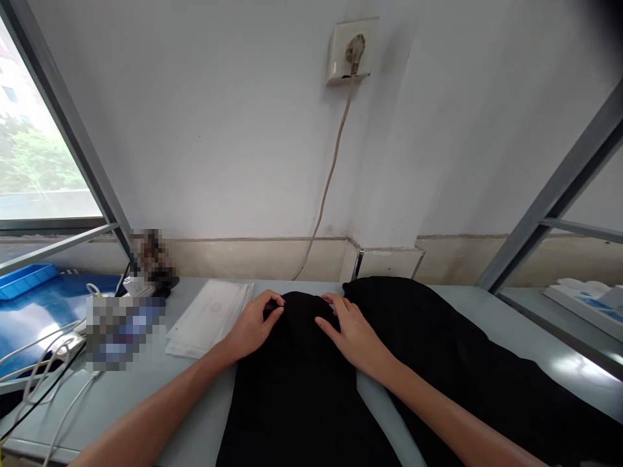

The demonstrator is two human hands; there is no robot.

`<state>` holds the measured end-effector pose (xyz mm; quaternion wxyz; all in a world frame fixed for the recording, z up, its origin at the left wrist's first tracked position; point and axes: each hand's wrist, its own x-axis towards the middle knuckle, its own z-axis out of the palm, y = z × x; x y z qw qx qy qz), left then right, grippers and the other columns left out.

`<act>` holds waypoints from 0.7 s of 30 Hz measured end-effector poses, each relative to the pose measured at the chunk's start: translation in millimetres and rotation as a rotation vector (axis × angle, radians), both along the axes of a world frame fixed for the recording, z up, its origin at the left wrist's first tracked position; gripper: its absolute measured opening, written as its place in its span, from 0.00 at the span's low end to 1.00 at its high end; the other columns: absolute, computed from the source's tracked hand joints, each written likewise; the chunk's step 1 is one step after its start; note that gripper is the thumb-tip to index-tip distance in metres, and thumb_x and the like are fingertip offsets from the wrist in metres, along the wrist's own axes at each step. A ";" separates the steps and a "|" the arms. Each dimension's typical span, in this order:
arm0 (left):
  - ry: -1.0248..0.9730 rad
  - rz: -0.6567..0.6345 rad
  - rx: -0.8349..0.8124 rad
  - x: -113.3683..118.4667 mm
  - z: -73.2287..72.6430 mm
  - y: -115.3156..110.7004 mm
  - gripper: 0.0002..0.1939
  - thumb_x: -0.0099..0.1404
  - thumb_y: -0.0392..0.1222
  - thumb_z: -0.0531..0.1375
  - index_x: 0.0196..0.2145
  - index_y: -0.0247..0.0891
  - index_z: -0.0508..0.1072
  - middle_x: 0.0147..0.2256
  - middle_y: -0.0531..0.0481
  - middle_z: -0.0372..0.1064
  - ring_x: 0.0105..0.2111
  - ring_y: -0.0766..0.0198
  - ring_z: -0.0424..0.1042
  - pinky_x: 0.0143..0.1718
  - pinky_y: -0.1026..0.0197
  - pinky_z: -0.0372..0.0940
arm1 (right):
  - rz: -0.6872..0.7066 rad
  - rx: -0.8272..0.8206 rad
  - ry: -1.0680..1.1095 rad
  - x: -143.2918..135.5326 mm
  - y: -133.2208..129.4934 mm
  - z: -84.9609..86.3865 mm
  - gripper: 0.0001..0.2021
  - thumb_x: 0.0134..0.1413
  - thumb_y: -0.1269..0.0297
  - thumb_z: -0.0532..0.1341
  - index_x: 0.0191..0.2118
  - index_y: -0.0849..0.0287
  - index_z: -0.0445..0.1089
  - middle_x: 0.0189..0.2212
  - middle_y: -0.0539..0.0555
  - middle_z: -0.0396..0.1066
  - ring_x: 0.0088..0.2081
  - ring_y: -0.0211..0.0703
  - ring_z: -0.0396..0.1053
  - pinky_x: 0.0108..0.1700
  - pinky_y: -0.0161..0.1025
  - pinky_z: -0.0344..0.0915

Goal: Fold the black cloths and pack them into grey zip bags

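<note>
A plain pale grey wall (233,130) is rising behind a smooth grey-green tabletop (195,415), and a bright window (43,149) is showing greenery at the left. A square white wall socket (339,55) is holding a round, stained plug, whose beige cable (331,172) is hanging down toward the table's back edge. On the table, a length of matte black cloth (296,395) is lying in the middle, its narrow, rounded end pointing toward the wall. The left hand (257,326) is touching the left side of that end, thumb and forefinger curving close together; whether they are pinching the fabric, I cannot tell. The right hand (354,332) is resting at the right side, its thumb standing apart from its fingers. Beyond the right hand, a second long black cloth piece (452,350) is stretching toward the lower right. Flat, translucent white plastic sleeves (207,318) are lying just beside the left hand.
</note>
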<state>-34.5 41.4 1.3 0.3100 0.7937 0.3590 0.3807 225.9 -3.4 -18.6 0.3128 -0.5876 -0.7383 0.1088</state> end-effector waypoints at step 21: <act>-0.627 0.061 -0.371 -5.2 7.3 12.7 0.14 0.71 0.48 0.61 0.51 0.42 0.73 0.49 0.44 0.74 0.55 0.54 0.70 0.56 0.50 0.67 | -0.012 -0.004 0.380 9.2 16.6 0.5 0.06 0.66 0.56 0.52 0.38 0.50 0.56 0.34 0.50 0.69 0.37 0.48 0.72 0.37 0.42 0.70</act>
